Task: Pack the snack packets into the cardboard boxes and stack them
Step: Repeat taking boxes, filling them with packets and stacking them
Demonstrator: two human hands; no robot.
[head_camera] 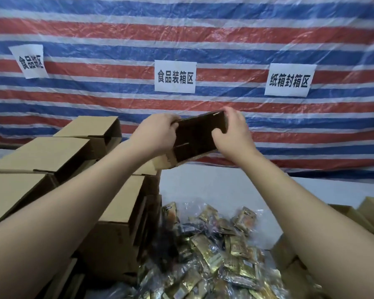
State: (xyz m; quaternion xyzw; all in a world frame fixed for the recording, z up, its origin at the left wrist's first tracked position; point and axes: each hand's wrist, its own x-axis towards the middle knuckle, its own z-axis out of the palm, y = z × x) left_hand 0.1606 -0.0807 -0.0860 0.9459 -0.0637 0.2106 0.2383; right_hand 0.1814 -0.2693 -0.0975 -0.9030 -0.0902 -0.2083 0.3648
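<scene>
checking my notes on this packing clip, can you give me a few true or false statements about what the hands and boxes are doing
1. Both hands hold one cardboard box raised in the air. True.
2. The left hand rests on the snack packets. False: it grips the box's left end.
3. The right hand grips the box's right end. True.
4. The stacked boxes stand on the right. False: they stand on the left.
5. Three paper signs hang on the striped sheet. True.
</scene>
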